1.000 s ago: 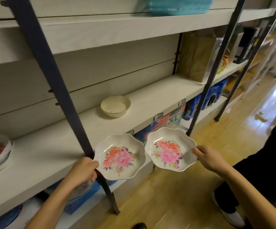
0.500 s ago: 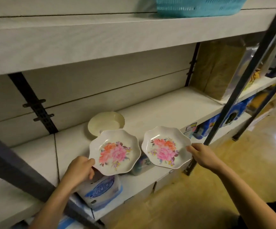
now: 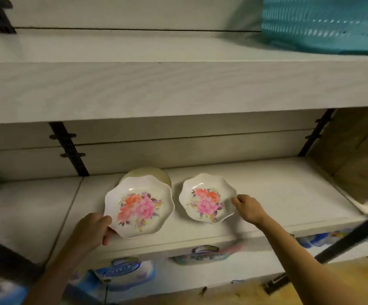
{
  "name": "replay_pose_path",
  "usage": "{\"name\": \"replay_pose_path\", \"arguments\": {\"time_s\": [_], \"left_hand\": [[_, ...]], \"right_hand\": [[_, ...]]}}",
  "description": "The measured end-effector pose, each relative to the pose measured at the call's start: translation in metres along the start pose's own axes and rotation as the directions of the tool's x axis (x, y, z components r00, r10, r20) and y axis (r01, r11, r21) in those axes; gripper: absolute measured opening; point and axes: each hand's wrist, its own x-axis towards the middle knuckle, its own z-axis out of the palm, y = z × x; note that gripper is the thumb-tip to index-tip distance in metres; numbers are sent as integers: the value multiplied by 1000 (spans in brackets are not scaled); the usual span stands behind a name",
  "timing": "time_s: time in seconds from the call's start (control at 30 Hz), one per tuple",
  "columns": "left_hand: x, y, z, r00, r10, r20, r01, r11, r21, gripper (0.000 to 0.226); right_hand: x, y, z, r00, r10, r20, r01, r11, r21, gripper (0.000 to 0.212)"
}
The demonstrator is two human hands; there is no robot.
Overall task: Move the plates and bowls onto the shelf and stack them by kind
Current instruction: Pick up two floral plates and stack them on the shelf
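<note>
My left hand (image 3: 92, 227) grips the left rim of a scalloped white plate with pink and orange flowers (image 3: 139, 206), held tilted over the middle shelf (image 3: 277, 194). My right hand (image 3: 248, 208) holds the right rim of a matching floral plate (image 3: 207, 198), low over the shelf board; I cannot tell if it touches. A cream bowl (image 3: 156, 173) stands on the shelf behind the left plate, mostly hidden by it.
A teal basket (image 3: 323, 23) sits on the upper shelf at the right. A brown cardboard box (image 3: 354, 155) stands at the shelf's right end. Blue and white packages (image 3: 121, 271) fill the lower shelf. Dark metal uprights (image 3: 68, 148) run along the back wall.
Both hands have carried the plates forward over the middle shelf. The right plate has dropped lower toward the board. The view has moved closer and the left plate now covers most of the bowl.
</note>
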Motion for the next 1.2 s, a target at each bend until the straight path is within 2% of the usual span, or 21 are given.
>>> {"name": "replay_pose_path", "arguments": {"time_s": [0.17, 0.4, 0.53, 0.7, 0.93, 1.07, 1.2], "left_hand": [[-2, 12, 10, 998, -46, -51, 46, 999, -9, 43], [-3, 24, 30, 984, -147, -103, 139, 987, -78, 32], [2, 41, 44, 986, -135, -96, 129, 990, -63, 37], [24, 76, 69, 996, -37, -77, 32, 997, -65, 43], [63, 120, 121, 999, -42, -21, 40, 995, -92, 56], [77, 134, 141, 993, -110, 31, 113, 988, -110, 49], [79, 138, 149, 995, -90, 45, 92, 995, -38, 53]], "right_hand": [[52, 2, 6, 997, -22, 67, 21, 1000, 15, 38], [81, 0, 11, 988, -66, 137, 72, 997, -41, 45], [88, -1, 6, 987, -82, 141, 87, 996, -29, 51], [80, 17, -11, 989, -119, 87, 119, 993, 6, 53], [57, 55, -38, 977, -197, 81, 189, 977, 94, 39], [52, 60, -46, 974, -217, 56, 209, 970, 126, 37], [50, 59, -49, 969, -241, 46, 233, 963, 138, 38]]}}
